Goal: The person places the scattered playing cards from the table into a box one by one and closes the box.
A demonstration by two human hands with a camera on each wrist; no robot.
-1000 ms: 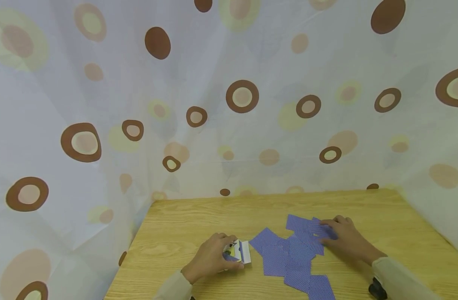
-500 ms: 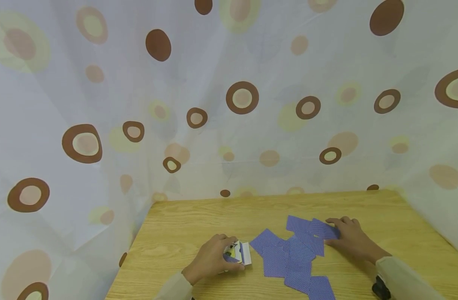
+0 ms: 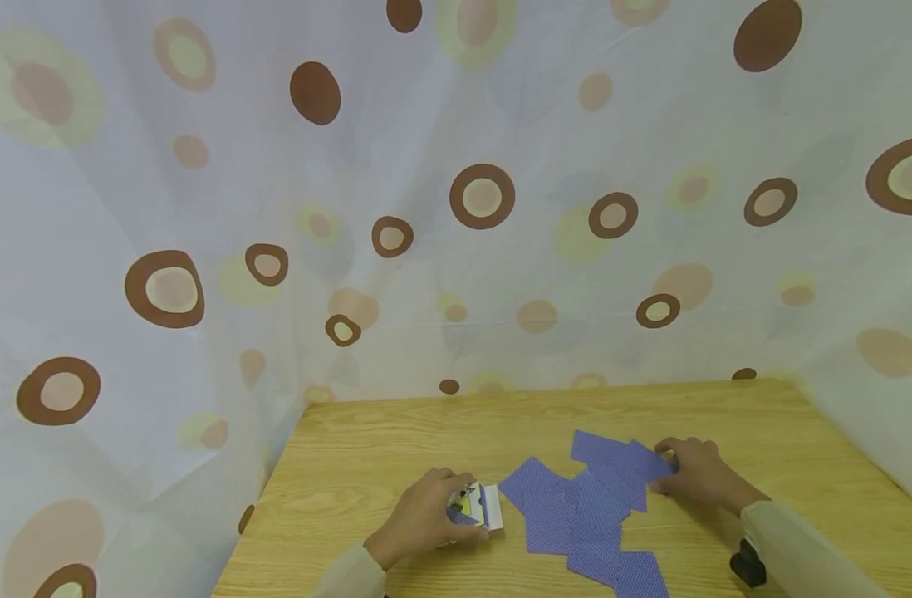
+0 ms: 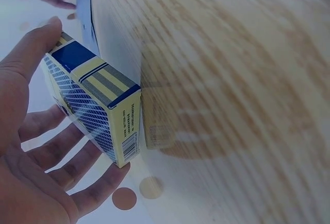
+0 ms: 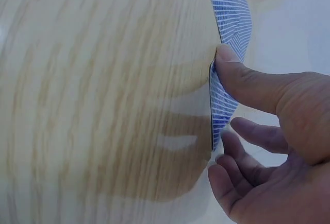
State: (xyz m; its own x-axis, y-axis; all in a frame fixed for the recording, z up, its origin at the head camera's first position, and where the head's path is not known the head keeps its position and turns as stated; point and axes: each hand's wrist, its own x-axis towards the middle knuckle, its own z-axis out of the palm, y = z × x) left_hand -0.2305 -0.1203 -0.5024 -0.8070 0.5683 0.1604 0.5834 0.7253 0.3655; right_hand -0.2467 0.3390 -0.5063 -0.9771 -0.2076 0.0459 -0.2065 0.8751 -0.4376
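Observation:
My left hand grips a playing-card box between thumb and fingers, low over the table. In the head view the box's white end flap stands open toward the right, and a card face shows beside it. My right hand holds a blue-backed playing card at its right end. The right wrist view shows the thumb on top of that card, with the other fingers curled near its edge. More blue-backed playing cards lie face down, spread and overlapping between the two hands.
The wooden table reaches back to a white curtain with brown and yellow circles, which hangs behind and at both sides. One card lies nearest the front of the spread, partly cut off by the frame's lower edge.
My right hand has drawn back from over the cards to the right, and the card it holds has slid slightly right. My left hand with the box stays nearly still.

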